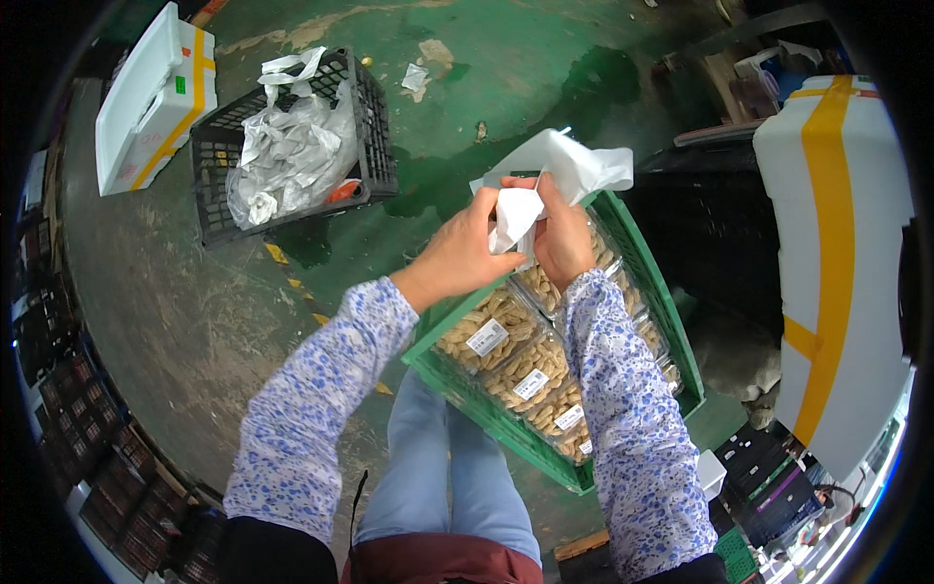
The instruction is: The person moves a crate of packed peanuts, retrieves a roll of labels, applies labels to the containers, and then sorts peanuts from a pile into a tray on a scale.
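Observation:
My left hand (pixel 467 244) and my right hand (pixel 565 237) are close together above the green plastic crate (pixel 503 431). Between them they grip a crumpled white sheet (pixel 587 164), thin like paper or plastic, which fans out beyond my fingers. A part of it folds down between my hands. Something dark shows partly behind the fingers; what it is I cannot tell. Clear packs of knotted, tan food pieces (pixel 503 321), several with white printed labels, fill the crate below. My right forearm hides part of them.
A black plastic crate (pixel 368 124) with crumpled white and clear wrapping stands at the upper left, beside a white foam box (pixel 197 109). A large foam box with yellow tape (pixel 773 168) is at the right. Stacked dark crates (pixel 95 438) line the left edge. The green floor has dark, wet-looking patches.

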Available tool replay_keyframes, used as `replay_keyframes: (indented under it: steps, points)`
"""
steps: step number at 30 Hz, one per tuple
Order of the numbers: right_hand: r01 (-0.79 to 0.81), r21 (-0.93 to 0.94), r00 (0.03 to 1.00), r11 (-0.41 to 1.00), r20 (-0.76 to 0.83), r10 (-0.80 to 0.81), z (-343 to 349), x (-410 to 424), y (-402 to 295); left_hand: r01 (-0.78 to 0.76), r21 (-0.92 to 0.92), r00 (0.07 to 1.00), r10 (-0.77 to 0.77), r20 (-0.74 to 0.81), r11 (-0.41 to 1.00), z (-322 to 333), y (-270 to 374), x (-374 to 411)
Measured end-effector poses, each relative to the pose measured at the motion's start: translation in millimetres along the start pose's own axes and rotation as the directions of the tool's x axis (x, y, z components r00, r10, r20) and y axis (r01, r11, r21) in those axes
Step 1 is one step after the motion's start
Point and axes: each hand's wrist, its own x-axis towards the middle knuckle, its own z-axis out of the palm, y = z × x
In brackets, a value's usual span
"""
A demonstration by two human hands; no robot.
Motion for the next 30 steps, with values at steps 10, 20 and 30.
replay_keyframes:
  steps: [10, 20, 30]
  points:
    - [0.063, -0.565, 0.965, 0.823, -0.178, -0.195, -16.2, -0.3, 12.3, -0.314, 0.494, 0.935, 0.175, 0.308, 0.811, -45.4, -44.3, -15.2]
    - [0.101, -0.981, 0.896, 0.163, 0.018, -0.444, -79.0, -47.0, 8.9, -0.135, 0.666, 0.979, -0.002, 0.202, 0.734, -14.5, -140.1, -81.0]
    - [0.183, -0.944, 0.963, 0.274, 0.117, -0.243, 50.9, 6.7, -20.5, 0.067, 0.666, 0.939, -0.272, 0.21, 0.743, 7.2, -116.5, -118.9]
